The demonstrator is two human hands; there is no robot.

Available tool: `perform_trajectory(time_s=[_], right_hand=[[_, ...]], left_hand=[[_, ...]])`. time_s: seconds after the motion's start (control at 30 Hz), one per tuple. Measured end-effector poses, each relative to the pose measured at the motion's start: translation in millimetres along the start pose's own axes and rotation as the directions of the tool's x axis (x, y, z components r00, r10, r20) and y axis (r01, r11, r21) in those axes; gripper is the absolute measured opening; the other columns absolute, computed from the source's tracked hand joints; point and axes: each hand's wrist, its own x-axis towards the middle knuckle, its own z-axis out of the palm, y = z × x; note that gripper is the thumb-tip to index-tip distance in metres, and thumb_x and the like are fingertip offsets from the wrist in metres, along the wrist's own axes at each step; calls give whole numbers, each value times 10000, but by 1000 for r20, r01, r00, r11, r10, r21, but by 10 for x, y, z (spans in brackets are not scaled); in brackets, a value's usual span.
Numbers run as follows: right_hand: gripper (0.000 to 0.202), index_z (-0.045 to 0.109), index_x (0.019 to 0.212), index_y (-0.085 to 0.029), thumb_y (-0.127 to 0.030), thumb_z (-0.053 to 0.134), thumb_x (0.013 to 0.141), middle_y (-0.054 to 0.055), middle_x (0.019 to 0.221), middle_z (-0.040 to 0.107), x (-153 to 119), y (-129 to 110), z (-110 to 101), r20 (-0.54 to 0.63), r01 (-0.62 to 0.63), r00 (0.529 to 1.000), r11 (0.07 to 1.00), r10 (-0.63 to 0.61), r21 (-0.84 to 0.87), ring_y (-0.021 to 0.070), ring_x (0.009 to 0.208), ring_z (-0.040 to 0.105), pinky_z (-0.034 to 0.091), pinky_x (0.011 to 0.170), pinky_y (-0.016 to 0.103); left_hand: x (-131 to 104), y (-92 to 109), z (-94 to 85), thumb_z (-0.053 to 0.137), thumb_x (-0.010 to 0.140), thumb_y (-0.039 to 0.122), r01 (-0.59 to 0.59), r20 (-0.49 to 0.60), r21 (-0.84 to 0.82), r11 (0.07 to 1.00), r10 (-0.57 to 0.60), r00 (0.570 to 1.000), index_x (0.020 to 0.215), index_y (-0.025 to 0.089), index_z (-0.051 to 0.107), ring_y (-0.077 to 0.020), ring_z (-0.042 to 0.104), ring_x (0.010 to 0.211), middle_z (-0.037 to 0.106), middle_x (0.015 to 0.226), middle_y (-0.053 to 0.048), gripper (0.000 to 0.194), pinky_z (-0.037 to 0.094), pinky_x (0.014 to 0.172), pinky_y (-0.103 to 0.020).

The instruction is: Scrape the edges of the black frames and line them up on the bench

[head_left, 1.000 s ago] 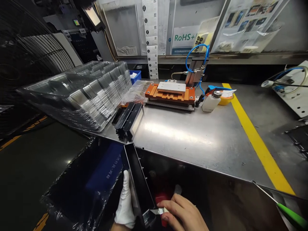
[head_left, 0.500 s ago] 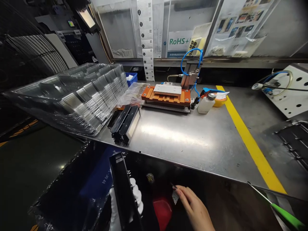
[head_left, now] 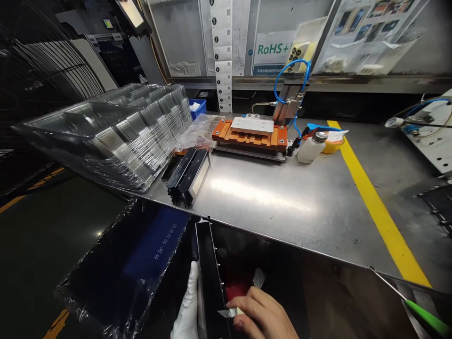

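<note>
My left hand (head_left: 189, 306), in a white glove, is closed around the side of a long black plastic housing (head_left: 212, 273). The housing has an open trough-like face and small pins along its right edge. It points away from me, its far end just below the table edge. My bare right hand (head_left: 266, 313) pinches a small knife blade (head_left: 226, 313) with a pale wrapped grip. The blade's tip lies over the near part of the housing; whether it touches cannot be made out. Two similar black housings (head_left: 189, 176) lie side by side on the table's left.
Stacked clear plastic trays (head_left: 141, 141) stand at left. An orange fixture (head_left: 250, 136) with a blue air hose sits at the back, beside a white bottle (head_left: 311, 149). A blue bin (head_left: 151, 245) lined with plastic is below left. A green-handled tool (head_left: 423, 318) lies lower right.
The housing has shifted right and turned more upright in view. My right hand has come left and down, bringing the knife blade over the housing. The camera view has tilted slightly.
</note>
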Motion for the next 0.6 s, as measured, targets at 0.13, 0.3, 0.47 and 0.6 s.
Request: perform_trajectory(time_s=[0.13, 0.3, 0.47, 0.6], right_hand=[[272, 668, 1121, -332, -468, 447, 1039, -22, 798, 629, 104, -10, -59, -46, 19, 999, 999, -21, -47, 124, 712, 633, 494, 655, 232], [299, 683, 1074, -325, -491, 437, 1034, -24, 747, 617, 191, -17, -107, -133, 46, 989, 985, -69, -166, 128, 642, 616, 475, 577, 247], [287, 678, 1083, -335, -474, 430, 1043, -29, 783, 641, 190, 34, -92, -175, -23, 985, 982, -10, -187, 126, 695, 650, 494, 605, 232], [266, 674, 1084, -331, -447, 437, 1048, -31, 781, 637, 112, 80, -4, -157, -35, 987, 996, 21, -85, 119, 684, 639, 488, 618, 223]], left_hand=[[38, -44, -28, 561, 969, 420, 44, 11, 10, 999, -44, 999, 1103, 151, 641, -178, 652, 892, 669, 1069, -84, 311, 566, 795, -362], [59, -69, -75, 567, 969, 396, 143, 33, 60, 988, -145, 989, 1036, 134, 645, -150, 648, 791, 679, 970, -61, 281, 564, 686, -304], [56, -78, -146, 551, 962, 497, 247, 52, 140, 959, -256, 965, 829, 134, 619, -87, 510, 509, 549, 621, 24, 392, 458, 482, -218], [37, -105, -120, 533, 964, 522, 282, 68, 138, 950, -293, 954, 965, 136, 635, -107, 569, 611, 622, 773, -19, 399, 517, 566, -257]])
